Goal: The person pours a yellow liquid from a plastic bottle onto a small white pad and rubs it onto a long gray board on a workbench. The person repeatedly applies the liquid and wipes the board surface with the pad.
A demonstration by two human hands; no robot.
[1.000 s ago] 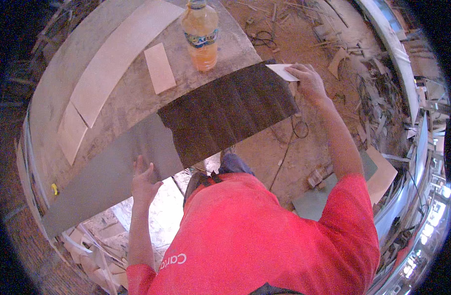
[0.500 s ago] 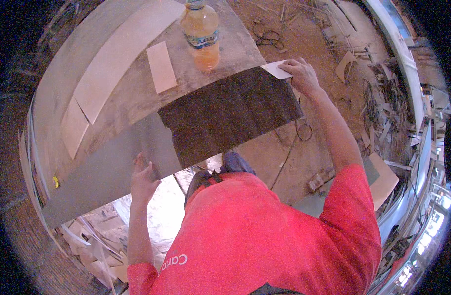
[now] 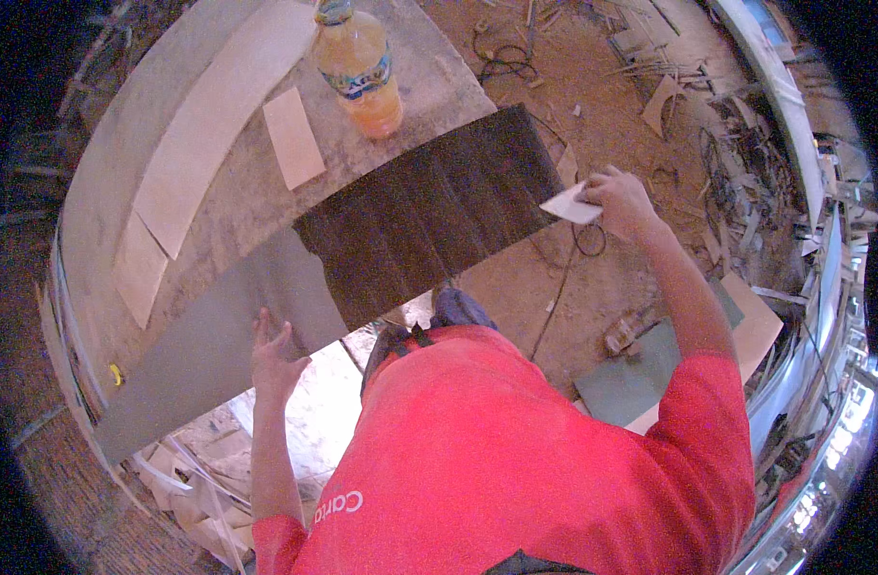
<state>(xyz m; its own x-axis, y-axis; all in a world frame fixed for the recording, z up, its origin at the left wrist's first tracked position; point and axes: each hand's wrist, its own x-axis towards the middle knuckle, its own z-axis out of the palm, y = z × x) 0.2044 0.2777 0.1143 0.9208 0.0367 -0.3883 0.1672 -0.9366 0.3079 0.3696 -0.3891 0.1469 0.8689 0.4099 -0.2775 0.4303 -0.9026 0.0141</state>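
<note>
A long grey sheet (image 3: 199, 350) lies along the near edge of the worktable. Its right part carries a dark brown, streaky coating (image 3: 429, 216) with a ragged left border. My left hand (image 3: 276, 359) rests at the near edge of the bare grey part, fingers apart, thumb pointing right. My right hand (image 3: 621, 201) is closed on a flat white spreader (image 3: 573, 203), at the right end of the coated part. The spreader's left corner overlaps the sheet's edge in view; whether it touches cannot be seen.
On the worktable (image 3: 233, 225) stand a bottle of orange liquid (image 3: 360, 77), a small pale rectangular strip (image 3: 293, 139) and long pale strips (image 3: 209, 125). A small yellow object (image 3: 116, 374) lies far left. Cables (image 3: 506, 62), a clear container (image 3: 619, 335) and wood scraps (image 3: 736, 201) litter the floor.
My right hand has moved with the white spreader from the far right corner of the coated part down toward its near right corner. My left hand stays at the sheet's near edge.
</note>
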